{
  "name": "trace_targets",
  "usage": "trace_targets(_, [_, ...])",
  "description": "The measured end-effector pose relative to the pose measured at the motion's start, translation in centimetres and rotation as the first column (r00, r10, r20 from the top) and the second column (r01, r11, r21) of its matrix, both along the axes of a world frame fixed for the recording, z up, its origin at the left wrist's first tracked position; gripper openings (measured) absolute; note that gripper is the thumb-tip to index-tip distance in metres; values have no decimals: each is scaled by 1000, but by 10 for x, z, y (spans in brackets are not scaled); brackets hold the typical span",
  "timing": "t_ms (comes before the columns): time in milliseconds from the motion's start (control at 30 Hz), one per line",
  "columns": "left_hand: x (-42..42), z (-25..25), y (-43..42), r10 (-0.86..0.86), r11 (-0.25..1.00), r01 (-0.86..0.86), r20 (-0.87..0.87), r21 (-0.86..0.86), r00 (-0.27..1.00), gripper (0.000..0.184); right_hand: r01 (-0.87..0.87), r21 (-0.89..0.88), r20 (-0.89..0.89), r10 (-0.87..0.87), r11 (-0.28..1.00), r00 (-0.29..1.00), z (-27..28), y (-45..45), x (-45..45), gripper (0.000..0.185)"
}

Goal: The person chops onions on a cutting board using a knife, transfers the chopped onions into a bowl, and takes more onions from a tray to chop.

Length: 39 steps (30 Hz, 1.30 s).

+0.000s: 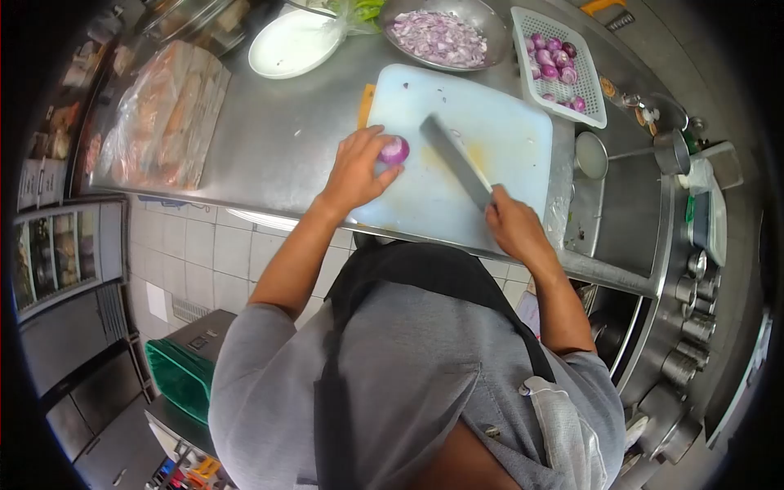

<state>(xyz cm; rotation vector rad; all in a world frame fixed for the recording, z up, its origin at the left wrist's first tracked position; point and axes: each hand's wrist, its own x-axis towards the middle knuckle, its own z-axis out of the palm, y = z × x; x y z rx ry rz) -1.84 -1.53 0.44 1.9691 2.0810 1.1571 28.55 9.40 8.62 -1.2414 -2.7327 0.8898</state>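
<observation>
A purple onion (394, 150) is between the thumb and fingers of my left hand (358, 167), at the left edge of the white cutting board (490, 122). My right hand (514, 222) is wrapped round the handle of a broad-bladed knife (457, 158). The blade points up and left over the middle of the board, apart from the onion. Small onion scraps and a yellowish stain mark the board. Beyond it stands a metal bowl (500, 51) of chopped onion (439, 37). A white basket (590, 96) at the back right holds several peeled onions (552, 59).
A white plate (286, 47) lies at the back left, beside a plastic bag with greens (358, 13). Large plastic-wrapped packs (167, 114) sit on the steel counter (273, 122) at the left. A sink (629, 204) and a pot (671, 152) are at the right.
</observation>
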Motion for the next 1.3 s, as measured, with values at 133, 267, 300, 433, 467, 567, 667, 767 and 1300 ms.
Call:
trace_targets(133, [5, 3, 2, -26, 998, 20, 99, 65, 995, 33, -104, 50, 64, 100, 993, 993, 11, -1, -8, 17])
trace_targets(267, [13, -3, 0, 7, 999, -11, 81, 50, 997, 30, -187, 67, 54, 184, 980, 982, 45, -5, -23, 17])
trace_targets(300, [14, -1, 1, 9, 999, -12, 76, 48, 997, 29, -210, 84, 49, 207, 974, 977, 47, -6, -25, 17])
trace_targets(433, [19, 4, 5, 38, 998, -40, 62, 40, 997, 27, -292, 118, 54, 288, 949, 956, 57, -9, -28, 17])
trace_targets(467, [20, 5, 5, 49, 998, -51, 60, 36, 997, 27, -308, 117, 60, 303, 944, 951, 61, -8, -28, 17])
trace_targets(567, [22, 6, 2, 51, 997, -57, 104, 55, 993, 26, -285, -9, 159, 282, 959, 946, 75, -7, -32, 20])
trace_targets(667, [25, 1, 3, 73, 991, -87, 132, 103, 989, 27, -310, -59, 138, 315, 949, 939, 40, 4, -44, 20])
trace_targets(767, [25, 3, 2, 59, 993, -71, 126, 97, 990, 27, -286, -10, 45, 286, 958, 957, -12, 3, -63, 19])
trace_targets(1300, [26, 0, 20, 14, 995, -23, 95, 95, 995, 17, -215, 14, 132, 211, 977, 969, -4, 15, 6, 20])
